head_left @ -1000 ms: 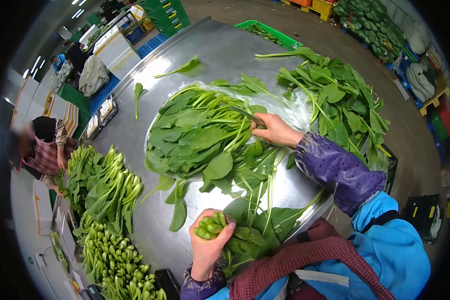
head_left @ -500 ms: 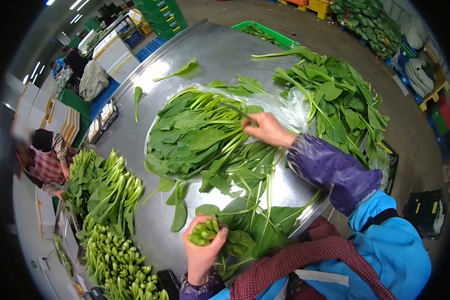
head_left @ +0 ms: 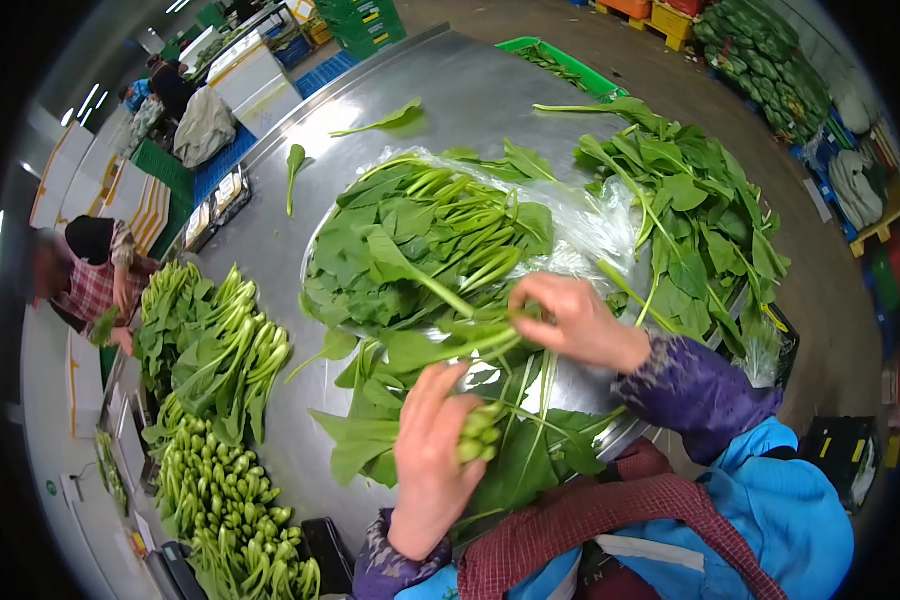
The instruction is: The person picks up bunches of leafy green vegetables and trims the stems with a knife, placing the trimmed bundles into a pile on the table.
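My left hand is closed around a bunch of leafy greens, its cut stem ends facing right and its leaves spreading left. My right hand pinches the stem of a single leafy green, whose leaf points left above the bunch. Behind both hands lies a large pile of leafy greens on clear plastic. Loose leaves are scattered beneath my hands on the metal table.
Bundled greens are stacked along the left edge, near a co-worker. Another leafy heap lies at the right. A green crate stands beyond the far edge, and a black crate sits on the floor.
My right hand has come down from the pile towards me, with a leafy green in its fingers. My left hand has moved slightly right and turned the bunch sideways.
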Demonstrator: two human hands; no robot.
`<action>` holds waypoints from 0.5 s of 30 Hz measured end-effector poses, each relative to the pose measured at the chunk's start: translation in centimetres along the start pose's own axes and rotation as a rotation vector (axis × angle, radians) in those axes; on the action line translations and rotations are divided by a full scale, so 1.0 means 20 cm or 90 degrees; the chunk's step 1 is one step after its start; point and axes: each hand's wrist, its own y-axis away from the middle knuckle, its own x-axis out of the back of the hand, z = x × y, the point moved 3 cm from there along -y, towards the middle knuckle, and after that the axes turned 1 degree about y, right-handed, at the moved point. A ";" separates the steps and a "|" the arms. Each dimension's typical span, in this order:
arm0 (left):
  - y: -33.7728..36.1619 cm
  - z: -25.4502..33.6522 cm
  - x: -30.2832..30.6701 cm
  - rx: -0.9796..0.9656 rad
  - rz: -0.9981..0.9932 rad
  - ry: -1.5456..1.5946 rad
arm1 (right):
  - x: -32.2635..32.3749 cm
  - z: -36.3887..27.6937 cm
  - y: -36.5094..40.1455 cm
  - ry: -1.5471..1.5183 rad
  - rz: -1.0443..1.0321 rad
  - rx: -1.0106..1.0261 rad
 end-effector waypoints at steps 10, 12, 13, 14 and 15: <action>0.04 -0.04 -0.13 0.096 -0.090 0.142 | -0.02 -0.11 0.17 -0.084 0.038 0.026; 0.05 -0.05 -0.13 0.105 -0.063 0.209 | -0.05 -0.12 0.21 -0.048 -0.051 0.029; 0.05 -0.04 -0.13 0.104 -0.065 0.210 | -0.05 -0.14 0.22 -0.028 -0.064 0.026; 0.04 -0.03 -0.12 0.112 -0.075 0.206 | -0.06 -0.14 0.22 -0.027 -0.063 0.024; 0.04 -0.03 -0.12 0.121 -0.085 0.201 | -0.06 -0.14 0.22 -0.010 -0.076 0.027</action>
